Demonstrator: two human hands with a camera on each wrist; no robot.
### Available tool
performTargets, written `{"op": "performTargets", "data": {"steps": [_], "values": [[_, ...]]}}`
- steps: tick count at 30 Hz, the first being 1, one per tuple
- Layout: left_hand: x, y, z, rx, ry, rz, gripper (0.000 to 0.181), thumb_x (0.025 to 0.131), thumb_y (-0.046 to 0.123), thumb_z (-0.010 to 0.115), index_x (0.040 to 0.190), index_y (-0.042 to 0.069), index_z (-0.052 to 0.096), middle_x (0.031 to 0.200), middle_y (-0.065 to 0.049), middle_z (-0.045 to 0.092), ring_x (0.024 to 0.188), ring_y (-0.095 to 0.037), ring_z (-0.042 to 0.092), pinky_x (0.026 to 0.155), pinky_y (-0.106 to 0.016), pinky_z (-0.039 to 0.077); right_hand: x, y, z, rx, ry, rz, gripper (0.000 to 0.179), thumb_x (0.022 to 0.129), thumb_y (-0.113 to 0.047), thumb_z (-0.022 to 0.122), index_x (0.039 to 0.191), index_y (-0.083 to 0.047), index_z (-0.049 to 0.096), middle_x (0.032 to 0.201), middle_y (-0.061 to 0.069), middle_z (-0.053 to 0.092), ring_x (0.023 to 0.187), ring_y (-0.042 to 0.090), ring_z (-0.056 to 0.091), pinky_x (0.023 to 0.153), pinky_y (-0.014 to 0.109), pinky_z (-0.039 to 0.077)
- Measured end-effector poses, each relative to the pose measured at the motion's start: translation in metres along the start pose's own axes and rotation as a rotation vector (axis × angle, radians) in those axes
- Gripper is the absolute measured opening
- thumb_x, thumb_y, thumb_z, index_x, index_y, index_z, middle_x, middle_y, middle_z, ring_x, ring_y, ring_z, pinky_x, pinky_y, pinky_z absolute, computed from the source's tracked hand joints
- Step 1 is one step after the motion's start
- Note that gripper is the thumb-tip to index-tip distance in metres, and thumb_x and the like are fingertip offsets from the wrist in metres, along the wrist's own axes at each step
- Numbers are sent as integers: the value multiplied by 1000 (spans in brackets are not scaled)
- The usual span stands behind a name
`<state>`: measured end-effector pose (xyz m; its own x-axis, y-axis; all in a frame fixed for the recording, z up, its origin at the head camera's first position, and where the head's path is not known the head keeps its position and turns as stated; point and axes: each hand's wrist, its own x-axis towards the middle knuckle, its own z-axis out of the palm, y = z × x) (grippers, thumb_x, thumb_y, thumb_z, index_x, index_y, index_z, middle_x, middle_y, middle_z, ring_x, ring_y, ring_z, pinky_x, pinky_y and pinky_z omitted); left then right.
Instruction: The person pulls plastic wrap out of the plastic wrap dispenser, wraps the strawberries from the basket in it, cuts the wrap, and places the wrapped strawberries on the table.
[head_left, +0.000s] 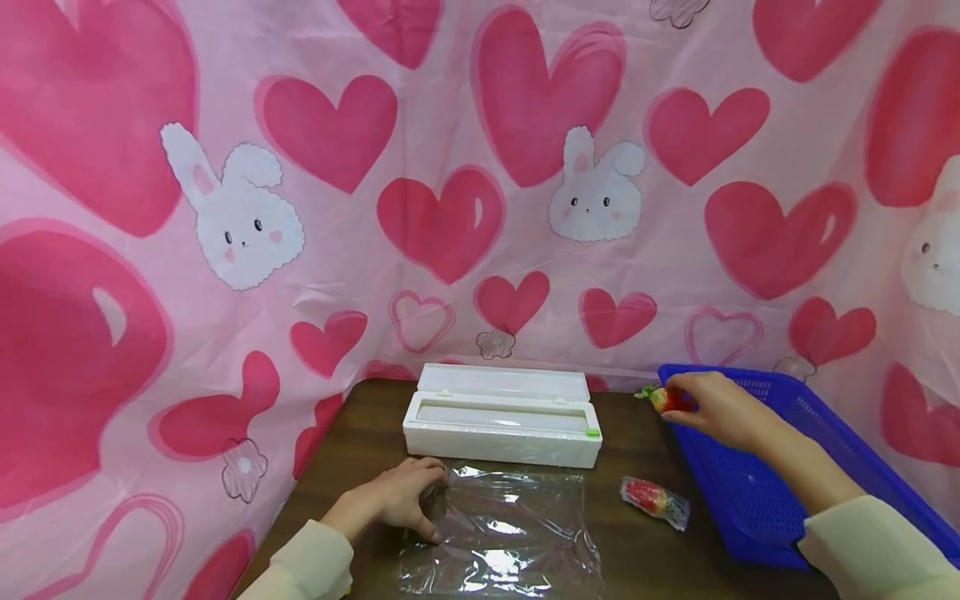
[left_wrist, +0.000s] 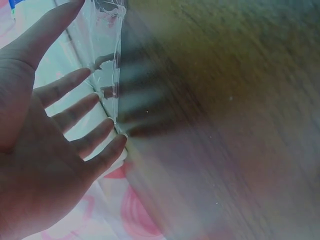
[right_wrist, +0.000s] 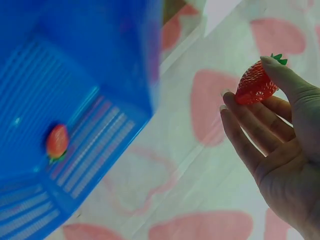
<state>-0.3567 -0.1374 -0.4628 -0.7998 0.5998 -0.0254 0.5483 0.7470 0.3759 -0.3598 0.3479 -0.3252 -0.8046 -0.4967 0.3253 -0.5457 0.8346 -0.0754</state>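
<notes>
Between thumb and fingertips my right hand (head_left: 712, 406) pinches a red strawberry (right_wrist: 255, 82) with green leaves, held up by the near-left rim of the blue basket (head_left: 699, 487). My left hand (head_left: 402, 497) is at the left edge of a clear sheet of plastic wrap (head_left: 517, 525) spread on the table. In the left wrist view its fingers (left_wrist: 75, 117) are extended and spread beside the film. A strawberry wrapped in film (head_left: 654, 498) lies on the table between sheet and basket. Another strawberry (right_wrist: 58, 141) rests inside the basket.
Behind the sheet stands a white plastic wrap dispenser box (head_left: 498, 446), its lid (head_left: 502, 383) raised and a green slider (head_left: 592, 432) at its right end. A pink heart-and-rabbit curtain (head_left: 450, 317) hangs behind the dark wooden table (head_left: 367, 417).
</notes>
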Motion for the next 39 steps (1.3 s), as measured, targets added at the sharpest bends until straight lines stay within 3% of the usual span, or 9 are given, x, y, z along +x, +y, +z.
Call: {"op": "performTargets", "data": {"steps": [10, 24, 28, 31, 36, 39], "values": [[4, -2, 4, -22, -18, 16, 70, 66, 36, 95, 124, 10, 66, 138, -7, 55, 129, -31, 48, 106, -52, 43, 6, -50, 19, 4, 12, -118, 31, 84, -28, 85, 105, -11, 71, 88, -13, 64, 80, 6, 58, 73, 32, 56], [0, 8, -3, 13, -21, 30, 69, 66, 33, 96, 123, 9, 67, 137, -12, 56, 128, -34, 48, 106, -53, 44, 11, -94, 48, 91, -27, -204, 29, 86, -27, 83, 108, -12, 71, 93, -11, 65, 81, 5, 62, 72, 30, 57], [0, 17, -4, 90, 32, 50, 65, 71, 36, 92, 125, 9, 67, 132, -8, 60, 125, -31, 52, 104, -52, 45, 14, -105, 58, 120, -29, -227, 28, 87, -29, 83, 108, -14, 72, 93, -11, 65, 81, 5, 61, 72, 30, 56], [2, 26, -6, 129, 107, 91, 52, 81, 34, 85, 123, 8, 68, 122, -4, 66, 115, -24, 59, 99, -47, 49, 17, -112, 68, 132, -40, -238, 27, 86, -30, 83, 107, -16, 72, 91, -12, 65, 80, 5, 60, 72, 30, 55], [6, 47, -10, 110, 255, 216, 23, 92, 23, 77, 110, 12, 70, 100, 3, 70, 92, -12, 64, 83, -35, 53, 21, -125, 86, 135, -52, -276, 24, 86, -24, 84, 104, -16, 70, 91, -12, 64, 81, 4, 58, 73, 30, 55], [9, 59, -10, 98, 296, 256, 17, 94, 21, 74, 108, 13, 71, 96, 6, 70, 89, -10, 65, 80, -30, 53, 23, -133, 97, 135, -45, -316, 25, 85, -24, 84, 104, -14, 71, 92, -10, 64, 82, 4, 58, 74, 29, 55]]}}
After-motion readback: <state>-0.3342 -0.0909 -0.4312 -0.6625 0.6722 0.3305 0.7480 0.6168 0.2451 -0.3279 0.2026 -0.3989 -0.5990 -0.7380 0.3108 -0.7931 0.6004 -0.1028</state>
